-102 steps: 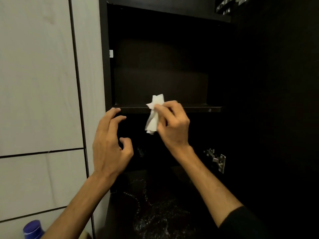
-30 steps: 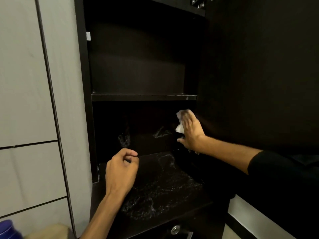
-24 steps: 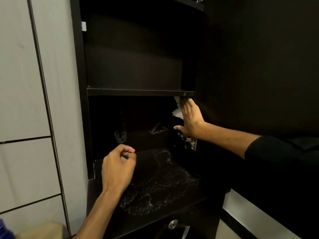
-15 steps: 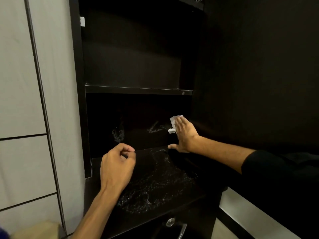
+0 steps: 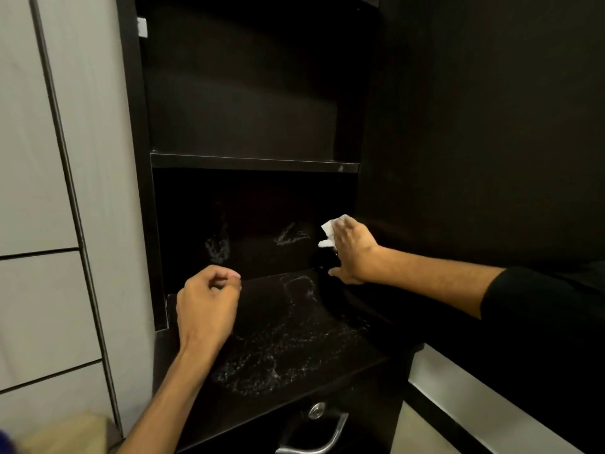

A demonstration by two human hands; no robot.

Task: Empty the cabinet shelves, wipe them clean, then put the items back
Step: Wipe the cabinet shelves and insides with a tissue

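The dark cabinet stands open with a thin upper shelf point(image 5: 252, 162) and a lower shelf point(image 5: 288, 342) streaked with white wet marks; both hold nothing. My right hand point(image 5: 352, 250) presses a crumpled white tissue point(image 5: 329, 231) flat against the cabinet's inner right wall, just above the lower shelf, fingers straight. My left hand point(image 5: 206, 309) hovers in front of the lower shelf's left part, fingers loosely curled, holding nothing.
The open cabinet door point(image 5: 484, 126) fills the right side, close to my right arm. Pale wall panels point(image 5: 42, 158) are on the left. Below the lower shelf is a drawer front with a metal handle point(image 5: 314, 434) and lock.
Earlier my right hand held the tissue at the upper shelf's front edge; it then swept up and down the inner right wall. Since half a second ago hardly anything has moved.
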